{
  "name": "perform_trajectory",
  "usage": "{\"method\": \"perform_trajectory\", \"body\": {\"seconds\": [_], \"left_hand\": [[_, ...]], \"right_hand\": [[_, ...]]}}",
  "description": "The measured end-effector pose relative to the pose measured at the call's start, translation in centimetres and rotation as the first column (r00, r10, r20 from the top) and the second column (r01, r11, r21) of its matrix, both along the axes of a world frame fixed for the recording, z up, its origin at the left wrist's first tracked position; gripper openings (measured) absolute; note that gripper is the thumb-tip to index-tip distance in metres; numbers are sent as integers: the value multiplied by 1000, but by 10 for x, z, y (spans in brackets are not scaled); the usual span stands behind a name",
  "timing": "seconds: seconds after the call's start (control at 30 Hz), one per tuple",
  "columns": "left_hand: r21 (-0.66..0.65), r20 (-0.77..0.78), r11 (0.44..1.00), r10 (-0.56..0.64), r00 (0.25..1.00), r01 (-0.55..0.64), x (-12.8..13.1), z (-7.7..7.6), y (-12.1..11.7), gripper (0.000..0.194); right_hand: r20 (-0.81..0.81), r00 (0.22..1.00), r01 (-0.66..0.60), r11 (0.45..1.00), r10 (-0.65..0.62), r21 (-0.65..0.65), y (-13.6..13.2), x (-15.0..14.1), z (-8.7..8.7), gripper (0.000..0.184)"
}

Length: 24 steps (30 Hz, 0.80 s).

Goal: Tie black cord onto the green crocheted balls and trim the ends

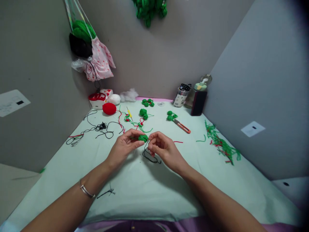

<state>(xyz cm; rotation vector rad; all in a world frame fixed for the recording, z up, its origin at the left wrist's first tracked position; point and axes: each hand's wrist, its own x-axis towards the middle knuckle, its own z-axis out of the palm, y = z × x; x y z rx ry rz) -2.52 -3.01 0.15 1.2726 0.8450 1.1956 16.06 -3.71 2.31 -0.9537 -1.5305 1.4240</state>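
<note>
The left hand (123, 146) is holding a small green yarn piece (143, 138) above the counter (169, 199), its thumb and fingers closing on the piece from the side, probably to steady it while leaving the other end exposed. The right hand (166, 149) is bringing its fingers narrowly together just beside that exposed end; whether they are pinching a strand is too small to tell. A black thread (153, 161) is hanging below the fingertips and looping over the counter, its slack likely giving the hands room to move. Beyond them, a yellow crochet hook (129, 113) is lying among green and red strands, seemingly within easy reach. Orange-handled snips (182, 126) are resting with their blades by a green yarn cluster (170, 118), their handle pointing back toward the person, which is presumably making them easy to pick up. Green and red yarn scraps (227, 149) are lying along the right side, perhaps keeping offcuts apart from the red yarn ball (109, 108) and the tangled black thread (102, 126) on the left.
</note>
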Motion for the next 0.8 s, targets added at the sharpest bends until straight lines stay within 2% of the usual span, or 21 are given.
{"method": "perform_trajectory", "body": {"seconds": [0.1, 0.17, 0.27, 0.37, 0.5, 0.6, 0.7, 0.73, 0.77, 0.8], "left_hand": [[-24, 5, 999, -31, 1000, 31, 1, 0, 0, 25], [-37, -3, 998, -48, 999, 48, 2, 0, -1, 23], [-53, -39, 996, -75, 996, 73, 3, 1, -3, 22], [-78, -49, 992, -108, 993, 104, 4, 0, -5, 25], [-63, -25, 995, -81, 996, 80, 3, -3, -4, 25], [-68, -42, 993, -96, 994, 93, 4, -3, -3, 22], [-109, -56, 986, -132, 990, 125, 5, -4, -3, 22], [-122, -60, 984, -139, 988, 131, 5, -4, -3, 23], [-132, -65, 982, -147, 987, 137, 5, -4, -3, 23], [-137, -71, 980, -154, 986, 143, 5, -5, -3, 24]], "right_hand": [[-29, 1000, 8, 1000, -9, -13, 1, 0, 0, 22], [53, 998, 27, 999, -28, 17, 2, 3, 2, 18], [222, 968, 79, 982, -117, 171, 6, 8, 7, 14], [287, 945, 63, 950, -155, 307, 7, 10, 9, 12], [327, 935, 9, 934, -134, 358, 5, 6, 9, 12], [237, 957, 68, 924, -167, 377, 7, 10, 14, 12], [-30, 951, 295, 879, -306, 375, 14, 22, 23, 10], [-116, 937, 350, 876, -330, 333, 15, 26, 25, 11], [-174, 931, 358, 896, -321, 262, 15, 28, 26, 13], [-201, 941, 307, 937, -272, 166, 15, 29, 26, 17]]}}
